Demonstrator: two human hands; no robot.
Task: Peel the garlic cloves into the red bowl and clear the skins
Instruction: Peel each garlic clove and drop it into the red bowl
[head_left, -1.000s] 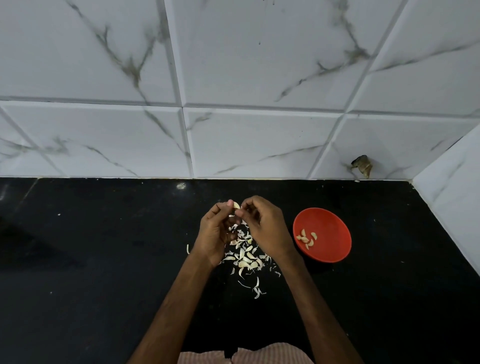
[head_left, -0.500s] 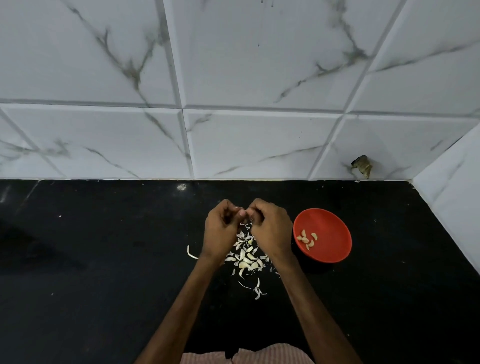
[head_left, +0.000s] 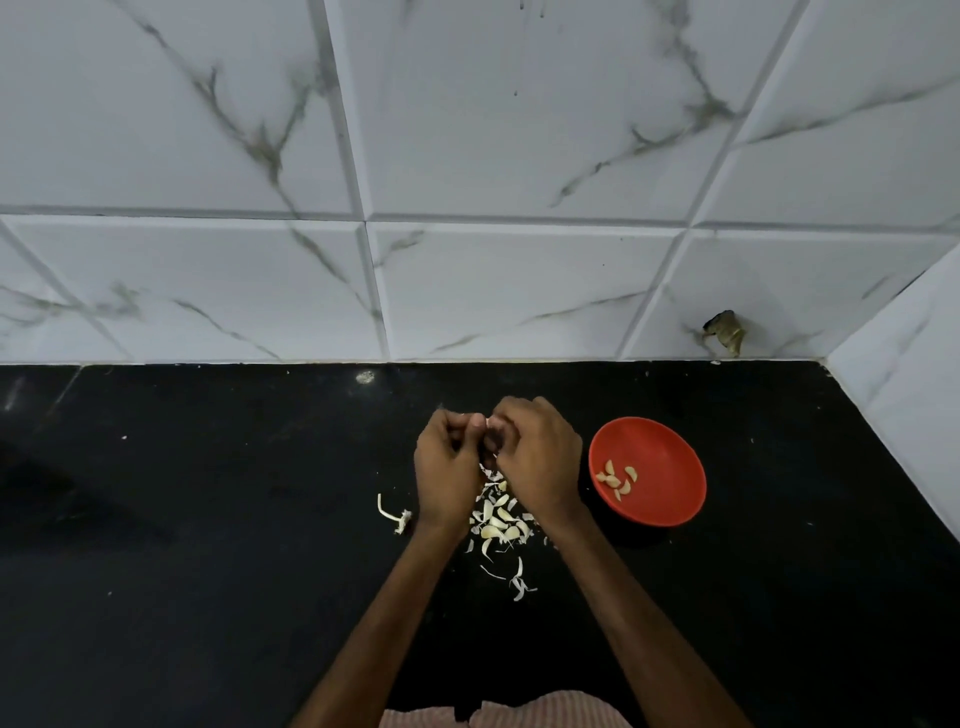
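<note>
Entry: peeling step, mid-task. Left hand (head_left: 447, 467) and right hand (head_left: 540, 457) are held just above the glossy black stone desk (head_left: 208, 519), backs up, meeting tip to tip. The fingers (head_left: 514, 411) of both hands are curled and pinched together on a small pale garlic clove (head_left: 487, 421), of which only a whitish sliver shows between them. Beneath the hands is a loose heap of papery skins (head_left: 501, 525), mixed with what look like unpeeled cloves. A dry stem piece (head_left: 392, 514) lies apart to the left. A shallow round red bowl (head_left: 670, 452), just right of the right hand, holds a few peeled yellowish cloves (head_left: 615, 480). Backdrop: white marble-patterned wall tiles (head_left: 467, 130). Handling note, as judgement: steady the clove's body with the left hand, lift the skin at the root end with a right nail, and strip it lengthwise. Work directly over the heap so flakes fall together for easier clearing. Carry the bare clove sideways and release it low in the bowl. Risk: thin skin may cling to the fingertips and drop in with the clove, so brush it off first. The task is probably well short of done.
</note>
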